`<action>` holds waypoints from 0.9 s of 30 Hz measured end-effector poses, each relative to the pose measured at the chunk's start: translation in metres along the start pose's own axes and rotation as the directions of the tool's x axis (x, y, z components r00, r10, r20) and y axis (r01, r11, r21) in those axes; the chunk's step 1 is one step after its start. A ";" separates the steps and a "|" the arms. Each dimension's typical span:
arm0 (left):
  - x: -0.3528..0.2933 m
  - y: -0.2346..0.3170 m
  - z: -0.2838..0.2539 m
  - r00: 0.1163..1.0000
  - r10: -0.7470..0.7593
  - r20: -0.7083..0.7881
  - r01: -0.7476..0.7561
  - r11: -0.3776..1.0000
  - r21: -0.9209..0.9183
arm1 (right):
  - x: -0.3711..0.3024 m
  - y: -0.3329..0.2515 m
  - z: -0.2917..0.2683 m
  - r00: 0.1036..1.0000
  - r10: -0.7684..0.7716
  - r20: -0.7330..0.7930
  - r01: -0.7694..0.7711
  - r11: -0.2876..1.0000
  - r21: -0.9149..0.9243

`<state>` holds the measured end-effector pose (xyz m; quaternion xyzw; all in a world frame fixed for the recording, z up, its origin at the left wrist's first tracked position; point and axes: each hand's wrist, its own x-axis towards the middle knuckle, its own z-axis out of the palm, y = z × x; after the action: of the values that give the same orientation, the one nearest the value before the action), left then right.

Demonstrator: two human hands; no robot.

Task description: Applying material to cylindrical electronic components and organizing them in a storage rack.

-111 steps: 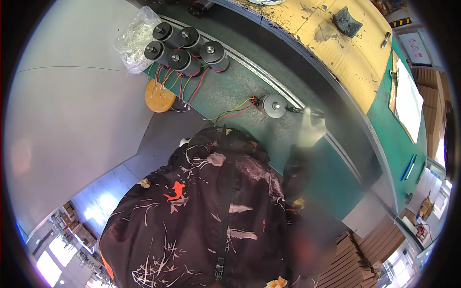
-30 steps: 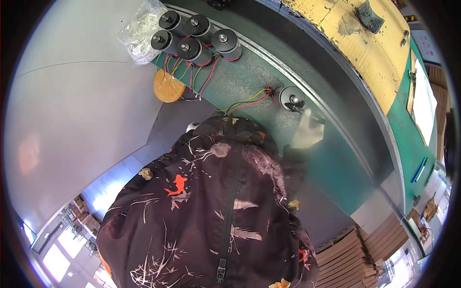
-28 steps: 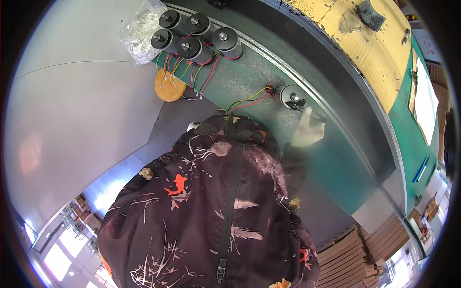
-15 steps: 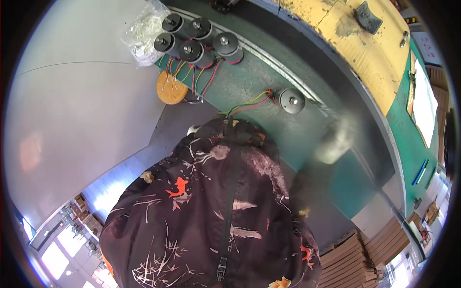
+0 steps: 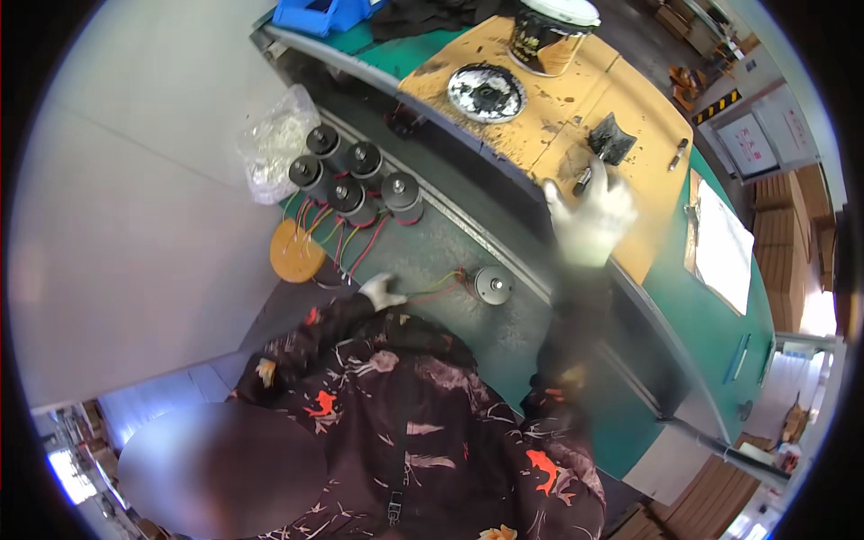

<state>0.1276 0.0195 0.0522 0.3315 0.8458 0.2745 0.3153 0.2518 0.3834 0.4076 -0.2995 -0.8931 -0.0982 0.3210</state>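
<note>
Moved up since half a second earlier, from the dark channel to above the yellow board (image 5: 661,229) with the right hand (image 5: 594,220) — and come out into fuller view with the left hand (image 5: 382,292). Leaves the lone grey motor (image 5: 494,286) between the two, to the right of the left hand and below the right, set shaft-up on the green desk (image 5: 432,247), well apart from both hands. Spreads thumb from fingers on the right, beside a slim dark tool (image 5: 582,184) near a dark curved block (image 5: 619,135); cannot tell whether gripping it. Curls partly on the left, at the far end of the motor's wires (image 5: 439,293) — too small to tell whether pinching them. Shows five more motors (image 5: 349,200) clustered beyond the left hand, beside a clear plastic bag (image 5: 273,148).
</note>
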 end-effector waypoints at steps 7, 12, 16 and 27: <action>0.078 0.140 0.049 0.930 -0.056 0.362 -0.001 0.988 0.155 | -0.180 -0.047 0.028 0.555 0.768 0.321 -0.641 0.149 0.753; 0.048 0.133 0.058 0.866 0.100 0.490 0.070 0.946 -0.317 | -0.302 -0.028 0.106 -0.188 0.064 0.980 -0.407 -0.913 -0.019; 0.065 0.058 0.025 0.859 -0.366 0.359 0.483 0.346 -0.804 | -0.259 -0.068 0.136 -0.049 -0.038 0.998 -0.034 -0.999 -0.039; 0.170 0.054 -0.130 0.886 -0.257 0.386 0.216 -0.508 -0.834 | -0.303 -0.143 0.166 -0.134 0.413 0.901 0.162 -0.887 0.431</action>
<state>-0.0439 0.1449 0.1133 -0.3040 0.2728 0.7713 0.4881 0.2669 0.1865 0.0896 -0.4381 0.1446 0.7389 0.4910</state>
